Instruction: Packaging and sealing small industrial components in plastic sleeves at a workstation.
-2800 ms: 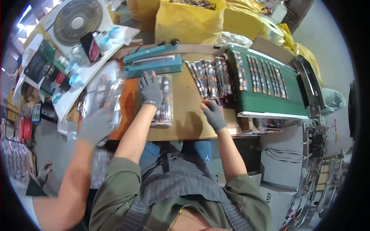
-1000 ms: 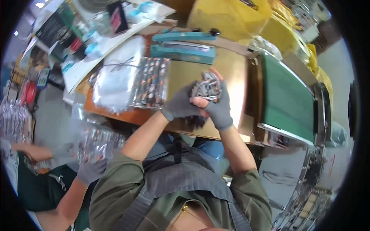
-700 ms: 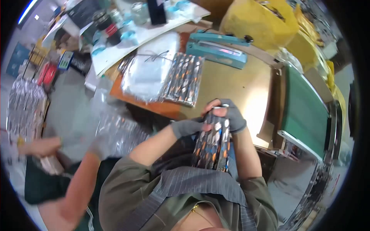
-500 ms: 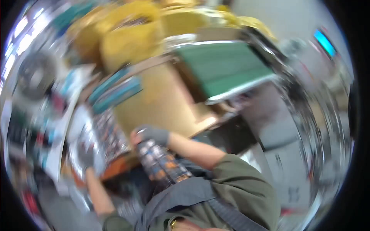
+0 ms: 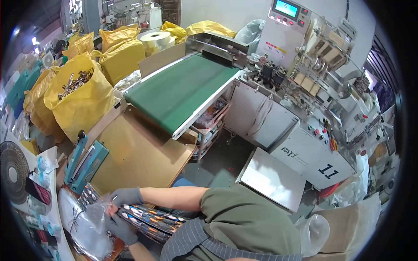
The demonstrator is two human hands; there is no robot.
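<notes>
My right hand (image 5: 126, 197) and my left hand (image 5: 122, 229), both in grey gloves with bare fingertips, meet at the lower left. Their fingers pinch a crinkled clear plastic bag (image 5: 97, 213) between them. Running from my hands back to my waist is a bundle of long, thin patterned packets (image 5: 150, 217), dark with orange, blue and white; its near end rests against my apron. Beyond my fingers lie more of the same patterned packets (image 5: 88, 195). A stack of flat clear bags (image 5: 72, 215), with a dark tie on it, lies just left of my hands.
A teal hand sealer (image 5: 91, 163) stands on the brown board table (image 5: 135, 152). Behind it runs a green conveyor belt (image 5: 183, 91). Yellow sacks (image 5: 78, 98) stand at the far left, a fan (image 5: 13, 167) at the left edge. A white machine (image 5: 313, 152) fills the right.
My left hand has come from the bag stack to my right hand, and a clear bag is now between them. My right hand has moved left and down in view. The view has swung and sharpened.
</notes>
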